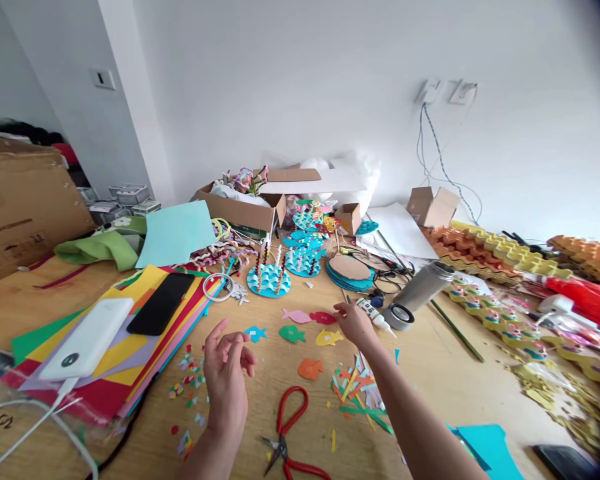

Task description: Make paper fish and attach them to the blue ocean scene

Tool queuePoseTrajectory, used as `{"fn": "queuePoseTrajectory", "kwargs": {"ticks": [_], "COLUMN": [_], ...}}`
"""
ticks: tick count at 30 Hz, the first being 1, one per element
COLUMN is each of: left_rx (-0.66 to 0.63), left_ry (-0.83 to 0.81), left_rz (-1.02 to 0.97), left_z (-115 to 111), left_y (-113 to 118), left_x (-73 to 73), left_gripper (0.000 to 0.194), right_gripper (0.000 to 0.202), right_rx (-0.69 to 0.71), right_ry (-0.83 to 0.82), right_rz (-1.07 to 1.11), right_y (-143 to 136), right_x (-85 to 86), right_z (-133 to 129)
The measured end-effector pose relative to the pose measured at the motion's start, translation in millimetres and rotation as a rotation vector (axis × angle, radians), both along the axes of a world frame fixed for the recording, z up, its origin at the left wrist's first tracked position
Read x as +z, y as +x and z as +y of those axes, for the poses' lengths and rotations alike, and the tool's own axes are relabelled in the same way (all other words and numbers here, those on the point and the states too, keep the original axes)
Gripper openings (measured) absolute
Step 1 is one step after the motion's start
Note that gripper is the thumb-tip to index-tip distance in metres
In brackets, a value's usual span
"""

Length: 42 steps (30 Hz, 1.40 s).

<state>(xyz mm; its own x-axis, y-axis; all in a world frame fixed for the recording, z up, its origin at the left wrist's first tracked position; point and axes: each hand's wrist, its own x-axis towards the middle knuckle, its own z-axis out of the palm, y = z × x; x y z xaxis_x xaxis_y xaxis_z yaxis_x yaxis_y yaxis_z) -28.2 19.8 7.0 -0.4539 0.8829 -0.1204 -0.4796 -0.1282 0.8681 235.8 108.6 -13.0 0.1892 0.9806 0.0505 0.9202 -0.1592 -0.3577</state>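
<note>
My left hand (227, 370) is raised over the table with its fingers loosely bent and apart, holding nothing. Just beyond it lies a blue paper fish (255, 334). My right hand (355, 325) reaches forward, its fingertips closed at the right end of a red paper fish (323, 318). Around that fish lie a pink paper fish (297, 315), a green one (292, 333), a yellow one (329, 338) and an orange one (311, 369). A white glue bottle (375, 316) lies on its side beside my right hand. Red-handled scissors (283, 433) lie open between my forearms.
Paper scraps (357, 390) lie under my right forearm. On the left, a phone (161, 304) and a white power bank (86, 339) rest on coloured sheets. Blue egg-tray crafts (269, 280), cardboard discs (350, 268) and a metal flask (425, 290) stand farther back.
</note>
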Motion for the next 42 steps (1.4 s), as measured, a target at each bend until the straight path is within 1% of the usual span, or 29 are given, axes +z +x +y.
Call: {"fn": "queuePoseTrajectory", "kwargs": {"ticks": [2, 6, 9, 16, 20, 23, 25, 26, 28, 29, 31, 33, 37, 39, 42], "left_rx": [-0.006, -0.045, -0.091, -0.206, -0.333, -0.442, -0.492, -0.514, -0.589, -0.644, -0.736, -0.751, -0.672, -0.676, -0.692], "left_ry": [-0.017, -0.040, -0.052, -0.099, -0.131, -0.129, -0.109, -0.095, -0.064, -0.051, -0.043, -0.065, -0.101, -0.094, -0.098], "left_rz": [-0.004, -0.013, -0.009, 0.020, 0.057, 0.124, 0.175, 0.201, 0.246, 0.260, 0.270, 0.269, 0.314, 0.339, 0.367], "left_z": [-1, -1, -2, -4, -4, -5, -7, -9, -12, -13, -16, -17, -17, -17, -17], "left_y": [0, 0, 2, 8, 10, 13, 15, 16, 19, 20, 22, 24, 25, 25, 26], "left_x": [-0.1, -0.8, -0.7, -2.5, -7.4, -9.3, -8.4, -7.3, -4.4, -3.0, -1.6, -2.8, -9.4, -11.9, -12.6], "left_gripper": [0.052, 0.049, 0.048, 0.050, 0.051, 0.050, 0.050, 0.051, 0.047, 0.042, 0.031, 0.026, 0.026, 0.025, 0.025], "right_gripper": [0.025, 0.013, 0.014, 0.014, 0.014, 0.013, 0.014, 0.017, 0.027, 0.030, 0.033, 0.035, 0.038, 0.037, 0.038], "right_rx": [0.035, 0.150, 0.191, 0.170, 0.120, 0.115, 0.140, 0.157, 0.178, 0.181, 0.176, 0.169, 0.196, 0.213, 0.205], "right_ry": [-0.003, -0.068, -0.095, -0.093, -0.094, -0.118, -0.123, -0.117, -0.089, -0.084, -0.078, -0.077, -0.110, -0.116, -0.080], "right_rz": [-0.018, 0.008, 0.033, 0.129, 0.224, 0.336, 0.477, 0.576, 0.930, 1.053, 1.204, 1.254, 1.285, 1.314, 1.347], "right_y": [0, -1, -2, -3, -3, -9, -20, -28, -47, -56, -72, -83, -88, -89, -90], "right_x": [2.8, 6.4, 5.0, 0.9, 4.4, 11.6, 17.4, 20.0, 23.6, 24.3, 23.3, 20.2, 15.3, 14.7, 13.3], "right_z": [-5, -21, -29, -30, -30, -40, -55, -64, -83, -92, -106, -114, -119, -119, -120]}}
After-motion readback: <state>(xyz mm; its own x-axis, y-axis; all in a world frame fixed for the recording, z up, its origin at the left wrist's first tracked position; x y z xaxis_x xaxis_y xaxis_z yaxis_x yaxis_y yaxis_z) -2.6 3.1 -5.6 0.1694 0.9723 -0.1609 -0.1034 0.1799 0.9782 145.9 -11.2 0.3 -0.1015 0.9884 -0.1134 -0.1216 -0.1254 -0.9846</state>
